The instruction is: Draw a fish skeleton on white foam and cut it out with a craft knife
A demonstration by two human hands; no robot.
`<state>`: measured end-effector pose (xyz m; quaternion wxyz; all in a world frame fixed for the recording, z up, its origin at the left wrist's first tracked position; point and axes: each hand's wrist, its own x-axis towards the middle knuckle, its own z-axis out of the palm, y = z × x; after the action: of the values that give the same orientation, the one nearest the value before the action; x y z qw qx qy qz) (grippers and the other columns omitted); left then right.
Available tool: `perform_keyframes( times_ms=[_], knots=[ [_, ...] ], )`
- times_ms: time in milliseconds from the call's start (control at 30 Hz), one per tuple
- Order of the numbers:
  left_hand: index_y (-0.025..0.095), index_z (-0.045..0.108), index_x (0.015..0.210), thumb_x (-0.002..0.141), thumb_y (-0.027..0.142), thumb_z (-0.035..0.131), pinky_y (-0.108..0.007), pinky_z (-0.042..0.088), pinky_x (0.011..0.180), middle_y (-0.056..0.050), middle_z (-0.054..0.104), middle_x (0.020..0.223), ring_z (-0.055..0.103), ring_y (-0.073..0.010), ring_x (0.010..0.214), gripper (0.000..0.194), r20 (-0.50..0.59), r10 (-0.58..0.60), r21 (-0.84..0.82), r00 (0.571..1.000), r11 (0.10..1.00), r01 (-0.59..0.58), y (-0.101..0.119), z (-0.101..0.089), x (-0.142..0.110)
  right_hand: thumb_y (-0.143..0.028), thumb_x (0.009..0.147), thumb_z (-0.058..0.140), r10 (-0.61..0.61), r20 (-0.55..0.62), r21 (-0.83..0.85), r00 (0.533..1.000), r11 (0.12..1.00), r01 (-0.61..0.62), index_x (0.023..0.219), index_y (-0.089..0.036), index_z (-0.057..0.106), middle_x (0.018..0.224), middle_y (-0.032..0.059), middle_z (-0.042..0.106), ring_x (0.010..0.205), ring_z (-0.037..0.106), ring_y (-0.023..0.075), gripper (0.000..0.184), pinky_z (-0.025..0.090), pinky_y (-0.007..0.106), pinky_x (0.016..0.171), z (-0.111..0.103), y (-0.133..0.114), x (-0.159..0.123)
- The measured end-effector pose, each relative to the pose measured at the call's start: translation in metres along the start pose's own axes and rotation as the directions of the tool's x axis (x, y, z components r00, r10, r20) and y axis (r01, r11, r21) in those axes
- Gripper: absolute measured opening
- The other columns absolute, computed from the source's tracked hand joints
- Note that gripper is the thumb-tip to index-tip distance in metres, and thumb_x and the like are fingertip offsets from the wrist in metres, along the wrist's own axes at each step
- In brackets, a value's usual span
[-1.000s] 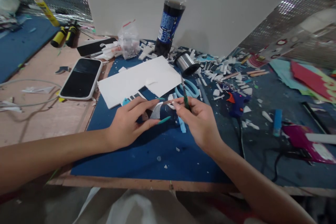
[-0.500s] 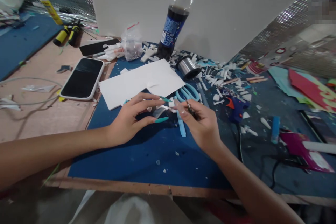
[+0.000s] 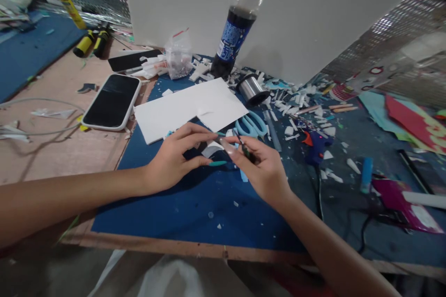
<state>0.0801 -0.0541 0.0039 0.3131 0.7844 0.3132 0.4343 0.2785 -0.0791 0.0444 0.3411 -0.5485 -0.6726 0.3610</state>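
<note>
My left hand (image 3: 181, 153) is closed around a small curved white piece (image 3: 212, 149), with its long teal nails past the edge. My right hand (image 3: 263, 162) meets the left fingertips and grips a slim dark tool (image 3: 246, 151) with a thin metal end; its exact kind is unclear. My right fingers partly hide what the two hands touch between them. Just behind the hands lies a white foam board (image 3: 188, 104) with a notch cut in its front edge. Light blue scissors (image 3: 252, 125) rest beyond my right hand, and a light blue strip (image 3: 244, 175) lies partly under it.
A dark drink bottle (image 3: 232, 39), a wire spool (image 3: 252, 89) and many white scraps line the back of the blue mat (image 3: 167, 213). At left lies a phone (image 3: 111, 102). To the right are a blue glue gun (image 3: 317, 146), its cable and a magenta packet (image 3: 400, 199).
My right hand has shifted slightly left, closer to the left fingertips, and its tool has turned more upright. The white piece in my left hand shows at another angle. The view has shifted slightly.
</note>
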Motion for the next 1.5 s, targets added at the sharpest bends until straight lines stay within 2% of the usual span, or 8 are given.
perform_keyframes(
  times_ms=[133,233,400,633,1067,1500],
  knots=[
    [0.016,0.062,0.106,0.077,0.029,0.068,-0.023,0.051,0.069,-0.008,0.059,0.097,0.057,-0.0123,0.08,0.032,-0.02,-0.06,-0.11,0.998,0.992,0.057,0.002,-0.002,0.002,-0.032,0.089,0.048,-0.195,-0.088,-0.194,0.977,0.965,0.175,0.096,-0.017,0.058,0.055,-0.0049,0.044,0.045,0.038,0.0067,0.02,0.032,0.022,0.044,-0.006,0.007,0.001],
    [0.017,0.064,0.103,0.072,0.032,0.072,-0.021,0.049,0.061,-0.006,0.06,0.091,0.054,-0.0101,0.071,0.035,-0.054,-0.075,-0.176,0.996,0.982,0.065,0.002,-0.002,0.002,-0.028,0.094,0.039,-0.262,-0.012,-0.203,0.965,0.946,0.254,0.09,-0.018,0.057,0.056,-0.0045,0.048,0.047,0.045,0.0066,0.021,0.037,0.021,0.05,-0.007,0.01,0.002],
    [0.014,0.067,0.097,0.062,0.034,0.08,-0.023,0.048,0.064,-0.003,0.058,0.078,0.054,-0.0113,0.07,0.042,-0.131,-0.071,-0.164,0.989,0.985,0.049,0.003,-0.003,0.0,-0.029,0.097,0.032,-0.144,0.149,-0.018,0.978,0.989,0.149,0.084,-0.019,0.055,0.051,-0.0068,0.044,0.041,0.041,0.0039,0.029,0.035,0.018,0.045,-0.003,0.006,-0.003],
    [0.014,0.066,0.092,0.063,0.039,0.078,-0.022,0.047,0.059,-0.004,0.061,0.076,0.055,-0.0115,0.067,0.04,-0.187,-0.045,-0.151,0.981,0.988,0.017,0.005,-0.004,0.002,-0.036,0.096,0.03,-0.035,0.162,0.06,0.986,0.998,0.026,0.077,-0.017,0.051,0.051,-0.0068,0.036,0.041,0.036,0.0044,0.034,0.031,0.019,0.043,0.004,0.004,-0.007],
    [0.013,0.062,0.086,0.062,0.04,0.079,-0.023,0.043,0.058,-0.002,0.055,0.07,0.051,-0.0107,0.063,0.04,-0.183,-0.023,-0.178,0.983,0.984,-0.01,0.004,-0.004,0.0,-0.032,0.096,0.032,-0.057,0.196,0.012,0.979,0.998,0.056,0.071,-0.019,0.044,0.053,-0.0068,0.034,0.042,0.032,0.0043,0.031,0.028,0.019,0.044,0.009,0.005,-0.008],
    [0.013,0.06,0.08,0.064,0.043,0.077,-0.023,0.042,0.055,-0.002,0.054,0.066,0.05,-0.0105,0.06,0.038,-0.181,0.051,-0.153,0.982,0.985,-0.08,0.003,-0.003,-0.001,-0.033,0.096,0.03,-0.12,0.171,-0.165,0.978,0.975,0.149,0.071,-0.019,0.042,0.053,-0.0051,0.037,0.046,0.037,0.0071,0.032,0.029,0.021,0.048,0.012,0.005,-0.007]
  ],
)
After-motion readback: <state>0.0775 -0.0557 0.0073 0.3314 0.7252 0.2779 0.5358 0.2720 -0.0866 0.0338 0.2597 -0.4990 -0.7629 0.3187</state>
